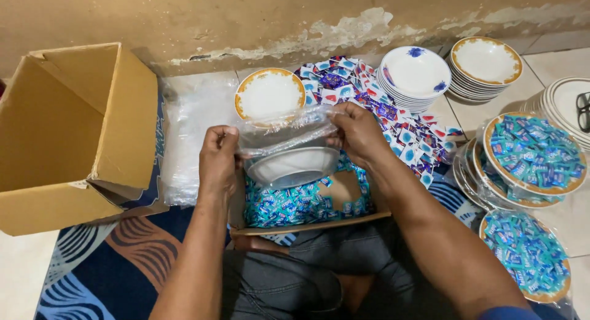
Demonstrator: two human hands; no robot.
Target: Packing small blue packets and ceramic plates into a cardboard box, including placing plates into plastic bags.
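At the far left an open brown cardboard box (74, 136) lies on its side on the floor, with crumpled clear plastic sheeting (190, 136) just beside it against the wall. The left hand (218, 157) has its grip closed on one edge of a clear plastic bag (286, 139), pinching the film between thumb and fingers. Inside the bag sits a white shallow bowl (292, 165), held above a low cardboard tray (307, 225) holding small blue sachets (289, 206) that rests on the person's lap. The right hand (357, 134) grips the bag's opposite edge, fingers closed on the plastic. Behind the hands a gold-rimmed white plate (269, 94) lies on the floor beside a heap of red, blue and white sachets (393, 120). Further right stand a stack of white bowls with blue flowers (415, 77) and a stack of gold-rimmed plates (485, 65). At the far right, wrapped plates heaped with blue sachets (531, 154) rest on the floor tiles.
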